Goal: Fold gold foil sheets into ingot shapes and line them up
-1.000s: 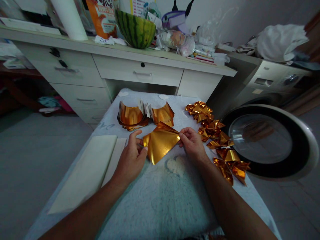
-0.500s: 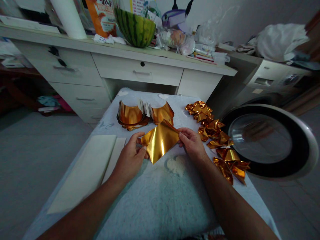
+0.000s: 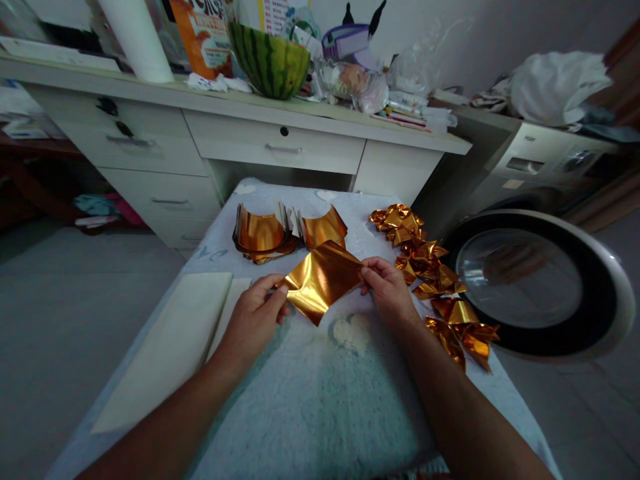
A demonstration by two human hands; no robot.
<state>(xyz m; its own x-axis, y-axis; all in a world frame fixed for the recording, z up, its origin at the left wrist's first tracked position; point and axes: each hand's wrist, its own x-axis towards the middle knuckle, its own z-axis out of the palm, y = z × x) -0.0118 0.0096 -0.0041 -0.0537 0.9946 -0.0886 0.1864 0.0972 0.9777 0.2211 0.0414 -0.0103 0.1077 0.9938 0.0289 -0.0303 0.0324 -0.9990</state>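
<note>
A shiny gold foil paper sheet (image 3: 323, 280) is stretched between my two hands, its corners pointing left and right. My left hand (image 3: 257, 310) pinches the left corner between thumb and fingers. The right corner is gripped by my right hand (image 3: 387, 287). Behind the sheet, two curved stacks of gold foil paper, the left stack (image 3: 261, 233) and the right stack (image 3: 325, 227), rest on the cloth-covered table (image 3: 320, 400). Folded gold foil pieces (image 3: 425, 257) lie in a line along the table's right side.
White paper sheets (image 3: 165, 353) lie along the left side of the table. A round open washing machine door (image 3: 537, 283) juts beside the right edge. At the back, a white desk (image 3: 280, 143) holds a cut watermelon (image 3: 270, 61), a paper roll (image 3: 137, 40) and plastic bags.
My left hand has shifted slightly left and its grip is now at the sheet's left tip. The foil sheet looks flatter and more stretched out, with its lower corner a little further right.
</note>
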